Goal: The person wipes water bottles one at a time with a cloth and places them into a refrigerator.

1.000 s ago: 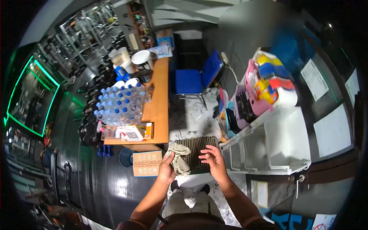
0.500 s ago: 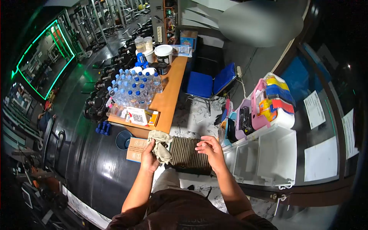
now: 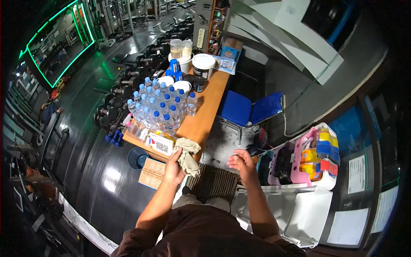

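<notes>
cloth partly hidden by left hand, ribbed mat partly hidden, print on posted sheet too small to read

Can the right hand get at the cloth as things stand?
Probably yes: the right hand looks empty, fingers loosely spread, and nothing shows between it and the cloth. The left hand grips one side, leaving the rest free.

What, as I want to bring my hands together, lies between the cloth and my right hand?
Nothing at hand height: the head view shows cloth and right hand apart, floor and mat below.
</notes>
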`<action>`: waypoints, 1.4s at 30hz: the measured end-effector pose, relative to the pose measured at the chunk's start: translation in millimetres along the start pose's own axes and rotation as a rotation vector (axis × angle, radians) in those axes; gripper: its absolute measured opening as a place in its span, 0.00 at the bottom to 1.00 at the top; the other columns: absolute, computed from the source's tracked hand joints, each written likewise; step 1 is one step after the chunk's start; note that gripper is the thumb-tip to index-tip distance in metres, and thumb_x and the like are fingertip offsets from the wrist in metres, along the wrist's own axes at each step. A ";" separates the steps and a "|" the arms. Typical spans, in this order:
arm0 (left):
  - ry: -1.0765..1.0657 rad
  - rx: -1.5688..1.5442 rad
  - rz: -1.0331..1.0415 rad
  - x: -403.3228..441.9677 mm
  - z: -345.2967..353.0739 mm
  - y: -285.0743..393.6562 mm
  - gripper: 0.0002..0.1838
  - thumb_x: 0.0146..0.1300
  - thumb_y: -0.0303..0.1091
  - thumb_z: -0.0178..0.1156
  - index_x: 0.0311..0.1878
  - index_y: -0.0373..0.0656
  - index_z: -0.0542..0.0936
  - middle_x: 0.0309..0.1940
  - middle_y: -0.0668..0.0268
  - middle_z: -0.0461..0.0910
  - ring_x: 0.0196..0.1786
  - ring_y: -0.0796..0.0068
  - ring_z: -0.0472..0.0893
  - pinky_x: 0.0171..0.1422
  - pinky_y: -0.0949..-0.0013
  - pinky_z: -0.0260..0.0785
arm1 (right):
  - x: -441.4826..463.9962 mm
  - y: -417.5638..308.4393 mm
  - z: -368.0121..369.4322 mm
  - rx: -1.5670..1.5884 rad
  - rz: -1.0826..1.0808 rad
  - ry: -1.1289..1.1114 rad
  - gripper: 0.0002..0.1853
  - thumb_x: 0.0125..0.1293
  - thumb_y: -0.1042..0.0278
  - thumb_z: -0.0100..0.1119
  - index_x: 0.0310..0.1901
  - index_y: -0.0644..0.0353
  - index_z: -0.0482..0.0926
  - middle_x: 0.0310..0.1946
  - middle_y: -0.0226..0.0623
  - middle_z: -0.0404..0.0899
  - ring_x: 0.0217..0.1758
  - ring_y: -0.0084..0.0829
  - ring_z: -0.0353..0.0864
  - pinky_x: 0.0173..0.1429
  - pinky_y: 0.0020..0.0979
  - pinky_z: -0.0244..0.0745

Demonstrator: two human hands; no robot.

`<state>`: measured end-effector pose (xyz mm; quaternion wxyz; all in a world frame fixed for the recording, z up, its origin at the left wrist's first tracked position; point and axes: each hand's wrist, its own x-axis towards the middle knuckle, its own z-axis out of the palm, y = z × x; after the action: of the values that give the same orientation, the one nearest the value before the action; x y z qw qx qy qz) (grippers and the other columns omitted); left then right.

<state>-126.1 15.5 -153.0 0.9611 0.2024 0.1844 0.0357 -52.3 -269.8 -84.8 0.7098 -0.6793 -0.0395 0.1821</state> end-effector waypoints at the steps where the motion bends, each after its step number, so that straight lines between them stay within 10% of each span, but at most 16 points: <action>1: 0.006 0.023 -0.006 4.7 5.6 4.7 0.15 0.81 0.37 0.60 0.63 0.40 0.80 0.53 0.60 0.88 0.52 0.65 0.89 0.59 0.59 0.83 | 12.5 -2.3 3.3 0.002 0.004 0.004 0.16 0.82 0.67 0.55 0.64 0.65 0.74 0.49 0.45 0.85 0.50 0.34 0.89 0.56 0.36 0.85; 21: 0.422 -0.147 0.372 48.3 15.9 20.3 0.20 0.79 0.43 0.61 0.66 0.43 0.80 0.55 0.64 0.88 0.56 0.65 0.86 0.62 0.57 0.81 | 332.3 67.2 73.1 -0.160 0.073 -0.265 0.18 0.77 0.67 0.64 0.63 0.60 0.74 0.51 0.36 0.82 0.50 0.27 0.85 0.49 0.30 0.84; 34: 0.723 -0.290 0.734 45.6 51.2 -28.2 0.20 0.81 0.42 0.59 0.69 0.44 0.77 0.60 0.63 0.85 0.61 0.63 0.85 0.64 0.53 0.80 | 492.6 179.2 122.1 -0.584 -0.242 -0.273 0.52 0.45 0.59 0.88 0.70 0.65 0.67 0.66 0.52 0.75 0.71 0.53 0.74 0.76 0.49 0.67; 42: 0.809 -0.292 0.758 44.9 64.1 -39.7 0.19 0.79 0.45 0.61 0.65 0.46 0.81 0.57 0.65 0.87 0.58 0.66 0.87 0.62 0.56 0.81 | 481.8 152.4 129.5 -0.606 -0.222 -0.338 0.41 0.48 0.63 0.87 0.64 0.61 0.75 0.58 0.46 0.84 0.62 0.45 0.83 0.69 0.45 0.76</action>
<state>-60.9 -38.5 -129.7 0.7520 0.0898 0.4453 0.4776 325.6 5.2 -316.6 0.4751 -0.8107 -0.2819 0.1937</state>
